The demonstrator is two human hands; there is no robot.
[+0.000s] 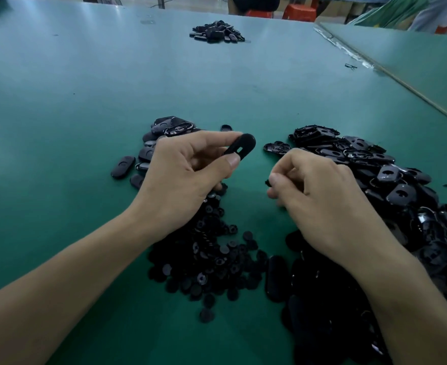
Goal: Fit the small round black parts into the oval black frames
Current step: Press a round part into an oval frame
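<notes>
Lower centre of the frame, loose small round parts (211, 259) lie heaped on the green table (59, 114). My right hand (322, 196) pinches one round part (267, 183); my left hand (180, 175) pinches an oval frame (240, 146) between thumb and forefinger. More frames (375, 164) pile at right, another heap (217, 31) top centre.

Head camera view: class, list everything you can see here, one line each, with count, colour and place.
table: one, green, underneath everything
round parts heap: many, black, near centre
oval frames heap: many, black, right side
oval pieces cluster: several, black, behind left hand
far heap: one, black, table's far end
lone round part: one, black, beyond left hand
stools: two, orange, past far edge
held oval frame: one, black, left fingertips
held round part: one, black, right fingertips
left hand: one, pinching the frame
right hand: one, pinching the round part
</notes>
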